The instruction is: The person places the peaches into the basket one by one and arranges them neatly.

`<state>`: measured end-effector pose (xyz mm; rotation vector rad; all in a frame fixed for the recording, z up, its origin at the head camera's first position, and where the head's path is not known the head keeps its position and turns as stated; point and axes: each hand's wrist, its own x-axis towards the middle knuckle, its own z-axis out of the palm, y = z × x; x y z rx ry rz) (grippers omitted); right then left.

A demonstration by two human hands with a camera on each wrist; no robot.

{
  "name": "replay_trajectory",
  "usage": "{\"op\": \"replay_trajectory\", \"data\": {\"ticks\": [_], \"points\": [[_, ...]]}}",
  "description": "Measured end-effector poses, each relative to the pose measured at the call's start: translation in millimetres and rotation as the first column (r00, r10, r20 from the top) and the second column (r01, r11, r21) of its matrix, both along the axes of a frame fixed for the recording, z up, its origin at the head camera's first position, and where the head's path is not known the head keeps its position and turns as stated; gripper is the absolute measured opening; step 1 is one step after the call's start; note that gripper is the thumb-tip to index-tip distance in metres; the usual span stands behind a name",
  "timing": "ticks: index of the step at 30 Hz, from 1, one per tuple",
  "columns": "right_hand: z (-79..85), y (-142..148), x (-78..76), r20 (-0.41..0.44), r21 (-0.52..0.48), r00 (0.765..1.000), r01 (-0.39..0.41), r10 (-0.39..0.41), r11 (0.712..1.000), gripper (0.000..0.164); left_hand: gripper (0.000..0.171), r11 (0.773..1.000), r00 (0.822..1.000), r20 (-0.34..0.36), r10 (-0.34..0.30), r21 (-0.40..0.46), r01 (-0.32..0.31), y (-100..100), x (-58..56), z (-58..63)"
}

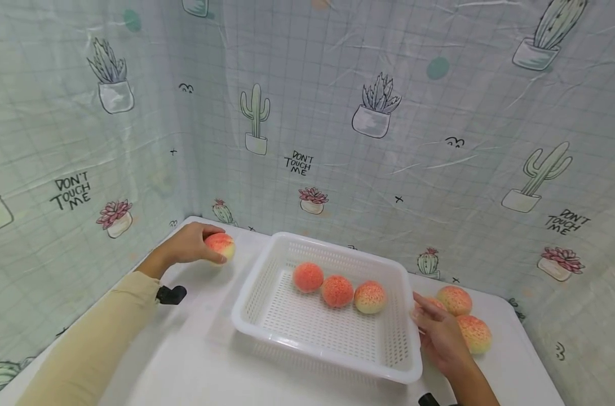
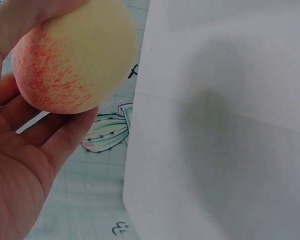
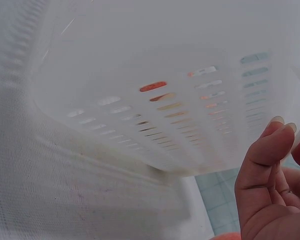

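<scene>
My left hand [image 1: 189, 243] grips a red-and-yellow peach [image 1: 220, 246] near the far left corner of the table. In the left wrist view, thumb and fingers curl around the peach [image 2: 75, 60], whose pale side faces the camera. A white perforated plastic basket [image 1: 317, 351] stands in the middle, with three peaches [image 1: 337, 291] in a row inside. At the basket's right rim, my right hand [image 1: 441, 338] holds the edge with its fingertips. Seen from the right wrist, the bent fingers [image 3: 262, 160] are beside the basket's slotted wall [image 3: 115, 60].
Several peaches [image 1: 473, 334] lie to the right of the basket; one is partly hidden behind the right hand. The white table [image 1: 185, 349] meets a cactus-printed curtain [image 1: 307, 113] at the back and sides.
</scene>
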<state>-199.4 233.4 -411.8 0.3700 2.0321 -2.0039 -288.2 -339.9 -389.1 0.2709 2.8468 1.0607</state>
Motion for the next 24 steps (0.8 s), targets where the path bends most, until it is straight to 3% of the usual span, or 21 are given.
{"op": "replay_trajectory", "data": {"ticks": [13, 24], "points": [[0.4, 1, -0.5, -0.015, 0.015, 1.000, -0.012, 0.012, 1.000, 0.059, 0.080, 0.996, 0.996, 0.014, -0.086, 0.012, 0.086, 14, 6.8, 38.8], [-2.6, 2, -1.6, -0.006, 0.010, 1.000, -0.006, 0.006, 1.000, 0.060, 0.077, 0.990, 0.990, 0.001, -0.143, -0.004, 0.143, 30, 14.0, 58.2]]}}
